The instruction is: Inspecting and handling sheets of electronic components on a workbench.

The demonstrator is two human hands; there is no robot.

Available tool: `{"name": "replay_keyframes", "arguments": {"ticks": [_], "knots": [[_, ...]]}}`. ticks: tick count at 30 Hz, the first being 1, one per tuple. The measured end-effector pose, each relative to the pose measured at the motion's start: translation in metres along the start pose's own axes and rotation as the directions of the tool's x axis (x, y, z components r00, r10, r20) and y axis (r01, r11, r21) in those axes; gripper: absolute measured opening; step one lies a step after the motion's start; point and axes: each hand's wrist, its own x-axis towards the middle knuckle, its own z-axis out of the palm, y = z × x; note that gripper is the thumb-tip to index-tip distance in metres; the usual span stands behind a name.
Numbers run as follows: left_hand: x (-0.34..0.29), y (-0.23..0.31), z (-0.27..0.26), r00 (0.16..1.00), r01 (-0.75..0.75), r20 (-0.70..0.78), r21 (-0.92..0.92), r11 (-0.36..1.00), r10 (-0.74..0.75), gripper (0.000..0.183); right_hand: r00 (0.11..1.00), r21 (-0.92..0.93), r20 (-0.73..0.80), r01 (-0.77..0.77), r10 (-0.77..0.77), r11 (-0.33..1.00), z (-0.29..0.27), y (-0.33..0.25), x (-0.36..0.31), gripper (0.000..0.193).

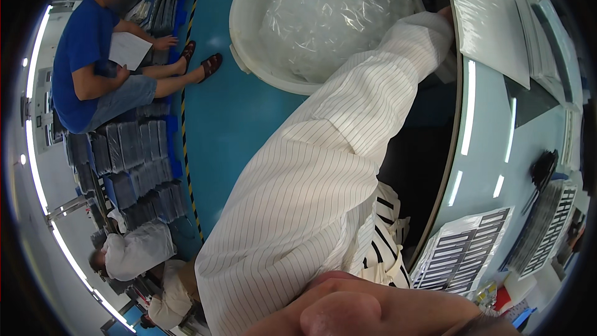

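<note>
My left arm, in a white pinstriped sleeve [336,124], stretches across to the work table's edge. Only a small part of my left hand [446,14] shows at the cuff, beside that edge; its fingers are hidden. Closest to it on the table lies a flat, pale, film-covered panel [491,31]. Beyond the forearm, a large round white tub [244,34] holds a heap of crumpled clear plastic film [323,18]. My right hand is out of view.
The glossy table [479,124] carries a film-wrapped sheet with dark strips [463,252], a stack of similar sheets [541,230] and a black object [543,168]. A seated person in blue [81,62] holds paper [129,50] near wrapped stacks [127,143]. Yellow-black tape [185,137] crosses the floor.
</note>
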Motion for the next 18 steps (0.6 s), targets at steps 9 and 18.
{"name": "replay_keyframes", "arguments": {"ticks": [9, 18], "knots": [[-0.004, 0.002, -0.016, 0.999, 0.019, -0.031, -0.009, 1.0, -0.019, 0.03, 0.999, -0.028, 0.036, -0.029, 0.03, 0.999, -0.001, 0.0, 0.002, 0.01], [0.002, 0.015, 0.024, 0.986, -0.009, -0.166, -0.051, 0.999, 0.001, 0.03, 0.998, -0.054, 0.012, -0.054, 0.055, 0.997, -0.014, 0.004, -0.015, 0.011]]}}
